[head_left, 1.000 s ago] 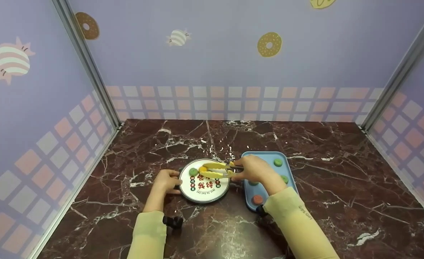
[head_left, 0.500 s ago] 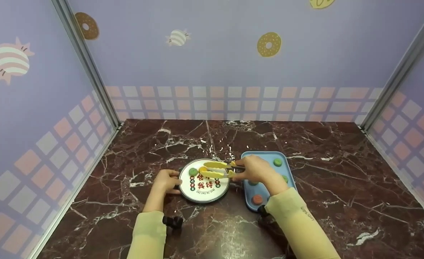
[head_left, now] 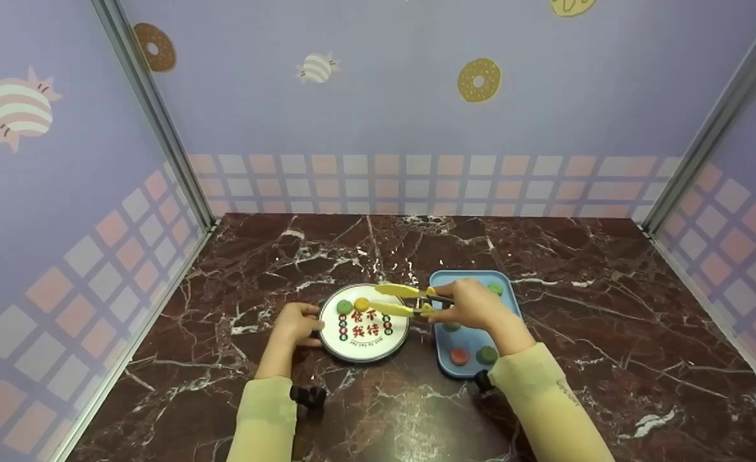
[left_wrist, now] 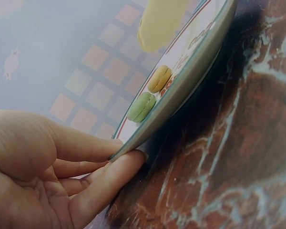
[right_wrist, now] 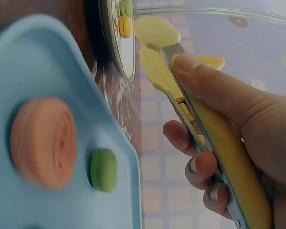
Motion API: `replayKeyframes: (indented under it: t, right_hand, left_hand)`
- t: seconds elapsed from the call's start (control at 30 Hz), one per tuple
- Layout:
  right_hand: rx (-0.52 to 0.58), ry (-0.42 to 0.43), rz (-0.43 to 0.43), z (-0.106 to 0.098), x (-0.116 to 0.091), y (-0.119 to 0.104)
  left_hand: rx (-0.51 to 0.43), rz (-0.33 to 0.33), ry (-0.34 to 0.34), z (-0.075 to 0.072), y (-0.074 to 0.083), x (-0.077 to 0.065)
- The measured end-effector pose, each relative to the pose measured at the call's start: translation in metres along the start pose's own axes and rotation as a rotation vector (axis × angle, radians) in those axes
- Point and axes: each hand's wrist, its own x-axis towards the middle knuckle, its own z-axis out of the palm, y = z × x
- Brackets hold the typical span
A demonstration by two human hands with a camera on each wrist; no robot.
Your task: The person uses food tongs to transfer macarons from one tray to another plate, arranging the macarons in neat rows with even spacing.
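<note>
My left hand (head_left: 297,326) pinches the left rim of a round white plate (head_left: 366,346) printed with red characters; the left wrist view shows thumb and fingers on its edge. On the plate lie a green macaron (left_wrist: 141,107) and a yellow macaron (left_wrist: 159,79), side by side. My right hand (head_left: 481,312) grips yellow-tipped tongs (right_wrist: 214,138). The tongs' tips are spread with nothing between them, over the plate's right part, just right of the yellow macaron.
Right of the plate stands a blue tray (head_left: 441,277), partly hidden by my right hand. It holds a pink macaron (head_left: 459,356) and several green macarons (right_wrist: 104,170). Patterned walls enclose the dark marbled table (head_left: 577,308) at the back and sides.
The tongs have opened and let go of the yellow macaron, which stays on the plate. My right hand has drawn back to the right. The left hand has not moved.
</note>
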Motion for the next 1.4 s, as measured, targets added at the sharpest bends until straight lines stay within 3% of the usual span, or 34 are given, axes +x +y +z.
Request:
replayKeyframes:
  t: [0.37,0.63,1.13,1.4]
  right_hand:
    - [0.05,-0.005,0.111,-0.017,-0.029,0.03]
    - [-0.004,0.045,0.136,-0.026,-0.05,0.055]
    - [0.085,0.038,0.332,-0.055,-0.083,0.098]
    - [0.074,0.051,0.363,-0.066,-0.097,0.114]
  left_hand:
    - [0.0,-0.009,-0.002,0.0,0.0,0.0]
    - [-0.022,-0.01,-0.002,0.001,-0.002,0.0]
    - [-0.027,-0.007,0.002,0.001,-0.002,0.001]
    - [-0.024,-0.004,0.007,0.0,-0.002,0.001]
